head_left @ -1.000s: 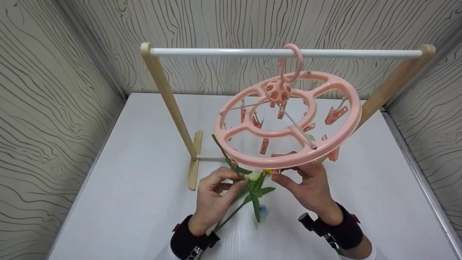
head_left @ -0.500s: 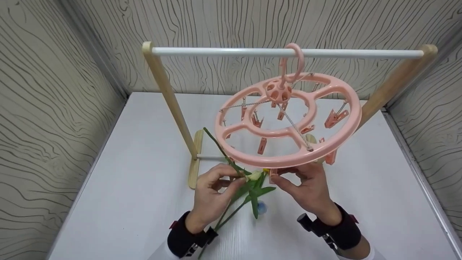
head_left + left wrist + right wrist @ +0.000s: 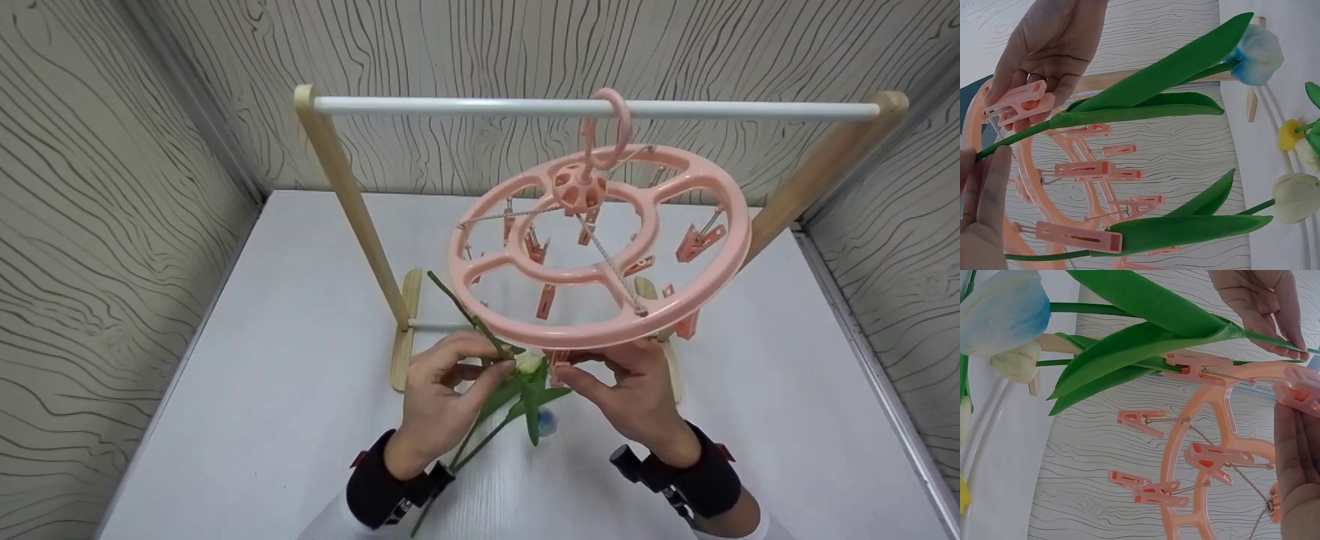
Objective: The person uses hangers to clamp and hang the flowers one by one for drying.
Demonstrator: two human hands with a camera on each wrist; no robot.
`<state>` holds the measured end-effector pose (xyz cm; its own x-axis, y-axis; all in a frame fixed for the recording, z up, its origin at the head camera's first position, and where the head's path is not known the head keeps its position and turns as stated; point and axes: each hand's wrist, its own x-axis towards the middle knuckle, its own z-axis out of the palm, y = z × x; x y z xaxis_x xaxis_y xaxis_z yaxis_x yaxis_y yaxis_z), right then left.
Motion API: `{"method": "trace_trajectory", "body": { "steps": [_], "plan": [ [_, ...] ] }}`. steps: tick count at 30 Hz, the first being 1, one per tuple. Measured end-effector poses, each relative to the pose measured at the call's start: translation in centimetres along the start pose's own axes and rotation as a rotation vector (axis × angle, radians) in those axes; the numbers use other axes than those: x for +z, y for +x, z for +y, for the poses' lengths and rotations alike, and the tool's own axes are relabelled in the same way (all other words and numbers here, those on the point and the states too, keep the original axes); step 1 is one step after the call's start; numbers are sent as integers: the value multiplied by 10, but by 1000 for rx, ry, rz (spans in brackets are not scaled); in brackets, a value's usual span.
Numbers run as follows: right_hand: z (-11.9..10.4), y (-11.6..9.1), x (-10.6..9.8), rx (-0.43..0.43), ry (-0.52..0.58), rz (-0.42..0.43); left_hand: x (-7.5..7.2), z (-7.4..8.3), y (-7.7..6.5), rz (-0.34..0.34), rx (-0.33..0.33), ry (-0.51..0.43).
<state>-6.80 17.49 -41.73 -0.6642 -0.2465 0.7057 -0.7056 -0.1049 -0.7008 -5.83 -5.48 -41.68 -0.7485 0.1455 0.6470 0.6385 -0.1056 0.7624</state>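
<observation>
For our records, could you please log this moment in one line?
left hand: pinches blue-and-white tulip stem; right hand: holds pink clothespin; white tulip: apparently clipped; round hanger: hooked over white bar

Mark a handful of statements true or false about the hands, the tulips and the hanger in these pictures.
1. The left hand holds the stem of the blue-and-white tulip. True.
2. The right hand grips a yellow tulip. False: the right hand pinches a pink clip.
3. The round hanger hangs by its hook from the white bar. True.
4. The hanger is blue. False: it is pink.
5. Another clip holds the white tulip, whose bloom hangs below that clip. True.
</observation>
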Motion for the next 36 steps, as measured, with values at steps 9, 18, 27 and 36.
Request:
{"method": "trace_trajectory", "body": {
  "steps": [9, 18, 27, 36],
  "plan": [
    [6, 0, 5, -66, 25, 5, 6, 4, 5, 11, 66, 10],
    [7, 1, 12, -79, 33, 15, 11, 1, 6, 20, 95, 20],
    [7, -1, 12, -63, -23, 16, 13, 0, 7, -1, 138, 16],
    [10, -7, 14, -39, -10, 2, 12, -1, 7, 8, 114, 4]
  ]
}}
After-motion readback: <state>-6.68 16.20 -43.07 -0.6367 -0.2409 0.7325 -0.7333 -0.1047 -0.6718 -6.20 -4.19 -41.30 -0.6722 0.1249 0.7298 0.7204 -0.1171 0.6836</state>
